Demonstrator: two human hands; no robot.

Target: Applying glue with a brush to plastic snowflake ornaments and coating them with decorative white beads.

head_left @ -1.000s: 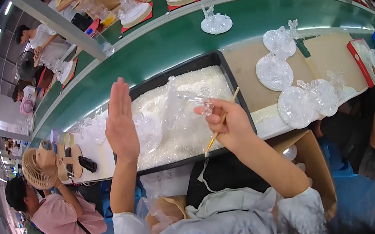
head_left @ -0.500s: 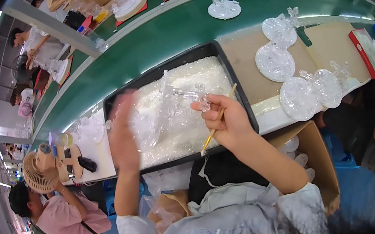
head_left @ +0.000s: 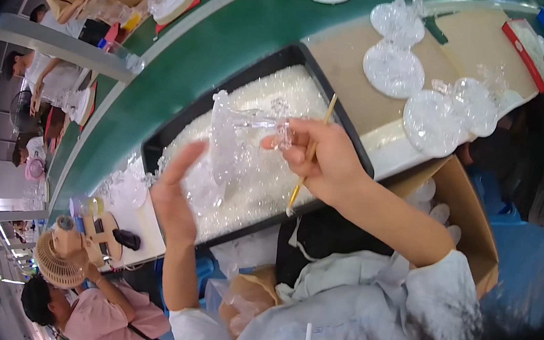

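Note:
My right hand (head_left: 332, 164) is closed around a clear plastic figurine (head_left: 254, 124), tipped on its side over the tray. Its round base (head_left: 220, 152), covered in glittering white granules, faces my left hand. A thin paintbrush (head_left: 298, 191) with a yellowish handle is also held in the right hand, slanting across the fingers. My left hand (head_left: 174, 198) is open beside the base, apparently apart from it, fingers pointing up. Below both hands lies a black tray (head_left: 354, 138) filled with white sparkling granules (head_left: 257, 199).
Several glittery round-based figurines (head_left: 394, 70) stand on brown cardboard (head_left: 338, 47) to the right. A green conveyor belt (head_left: 228, 35) runs behind the tray. An open carton (head_left: 479, 230) sits at lower right. A beige fan (head_left: 58, 258) and a person in pink (head_left: 108, 321) are at lower left.
The view has shifted slightly, moving the scene left and up. My left hand was blurred with raised fingers; its fingers now show more clearly and sit lower. The right hand keeps its hold.

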